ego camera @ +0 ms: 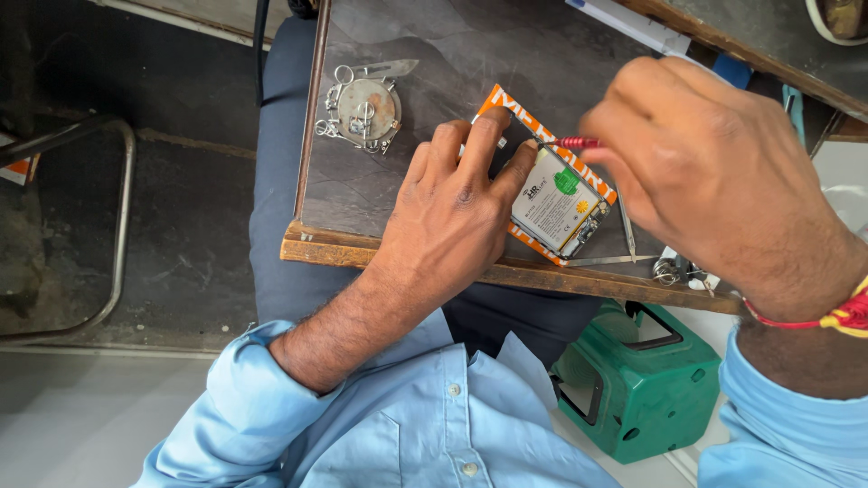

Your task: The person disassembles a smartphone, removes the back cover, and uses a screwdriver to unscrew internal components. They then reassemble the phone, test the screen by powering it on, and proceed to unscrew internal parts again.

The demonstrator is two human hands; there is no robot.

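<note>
Holding: opened phone (559, 201), orange-edged, is pinned flat near the front edge of the table (380, 194) by the left hand (452, 212).
Left fingers: spread apart, pressed on the phone's left side.
Right hand (714, 172): fingers are closed on a red-handled tool (576, 143), held over the phone's upper edge.
Battery (551, 194): white, seated inside the phone.
Nearby: tweezers (624, 226) just right of the phone; round metal dish (366, 108) at the table's far left.

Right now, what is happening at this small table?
A person in a light blue shirt works on an opened phone with its battery showing. The left hand presses the phone flat on the dark table. The right hand holds a red-handled screwdriver at the phone's upper edge. Tweezers lie beside it.
</note>
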